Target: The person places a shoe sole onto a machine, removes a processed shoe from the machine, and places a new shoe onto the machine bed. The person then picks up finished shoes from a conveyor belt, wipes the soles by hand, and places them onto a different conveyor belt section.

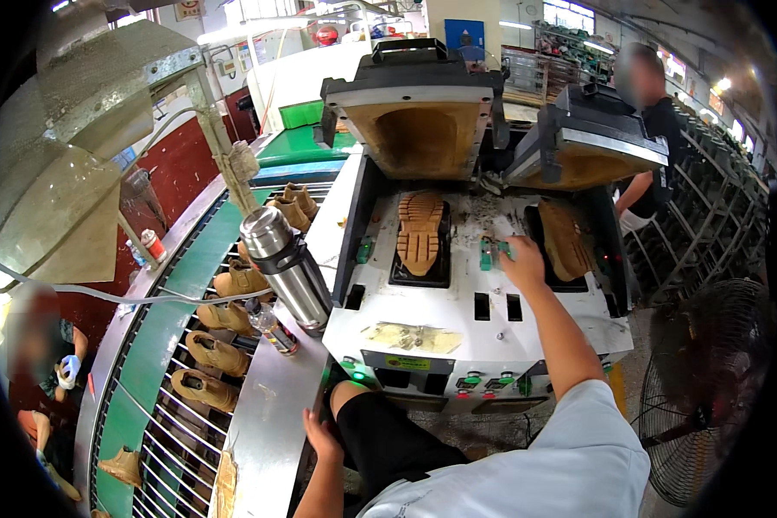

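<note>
My right hand point(523, 262) reaches over the white top of a two-station press point(440, 324), fingers stretched at a small green control point(489, 253) between the stations; it seems to touch it. My left hand point(322, 436) hangs near my thigh, fingers loosely extended, holding nothing. In the left station a tan shoe point(420, 229) lies sole up on a black base. Another tan shoe point(564, 240) lies in the right station, beyond my right hand. Both press lids, the left lid point(419, 108) and the right lid point(583, 147), are raised.
At left, a roller conveyor point(160, 432) carries several tan shoes point(216, 354). A steel thermos point(287, 268) and a small bottle point(272, 328) stand on its metal edge. A large fan point(704, 388) is at right. One person point(652, 129) stands behind the press; another point(47, 363) sits far left.
</note>
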`<action>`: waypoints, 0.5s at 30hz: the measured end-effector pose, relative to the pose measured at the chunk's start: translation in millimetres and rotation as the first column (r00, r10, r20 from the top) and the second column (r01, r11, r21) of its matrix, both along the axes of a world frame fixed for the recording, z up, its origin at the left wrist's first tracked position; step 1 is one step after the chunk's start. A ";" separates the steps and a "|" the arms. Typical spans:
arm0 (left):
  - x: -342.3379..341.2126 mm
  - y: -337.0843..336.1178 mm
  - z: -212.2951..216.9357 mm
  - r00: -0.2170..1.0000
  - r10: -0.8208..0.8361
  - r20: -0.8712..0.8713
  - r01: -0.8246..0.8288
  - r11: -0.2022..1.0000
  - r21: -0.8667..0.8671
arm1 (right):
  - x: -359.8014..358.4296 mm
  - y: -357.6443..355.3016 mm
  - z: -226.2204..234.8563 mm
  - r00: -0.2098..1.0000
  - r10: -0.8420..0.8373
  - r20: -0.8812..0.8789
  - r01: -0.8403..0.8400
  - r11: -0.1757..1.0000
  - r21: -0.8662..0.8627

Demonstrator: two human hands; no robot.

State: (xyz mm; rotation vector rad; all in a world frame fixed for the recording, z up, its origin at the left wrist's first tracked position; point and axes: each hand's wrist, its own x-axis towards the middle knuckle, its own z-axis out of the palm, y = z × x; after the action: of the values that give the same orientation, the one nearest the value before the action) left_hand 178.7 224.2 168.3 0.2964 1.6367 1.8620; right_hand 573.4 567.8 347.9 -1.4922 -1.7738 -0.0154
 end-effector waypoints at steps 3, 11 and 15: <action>21.1 68.7 5.8 0.940 -0.086 0.330 0.042 0.989 0.139 | 54.9 -15.9 6.6 0.985 -0.169 -0.032 0.165 0.981 -0.100; -2.5 48.8 3.2 0.778 -0.454 0.434 0.411 0.891 0.194 | 147.6 -17.9 9.7 0.898 -0.441 -0.008 0.435 0.889 -0.143; -51.3 -25.1 -50.1 0.683 -0.470 -0.559 0.276 0.875 -0.398 | 183.5 8.9 20.2 0.906 -0.416 -0.082 0.333 0.817 -0.470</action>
State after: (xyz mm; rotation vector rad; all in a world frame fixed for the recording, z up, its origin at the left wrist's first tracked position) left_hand 127.4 199.1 118.2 1.1672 2.0528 1.2304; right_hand 756.9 576.8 368.1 -2.0905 -1.3597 0.3409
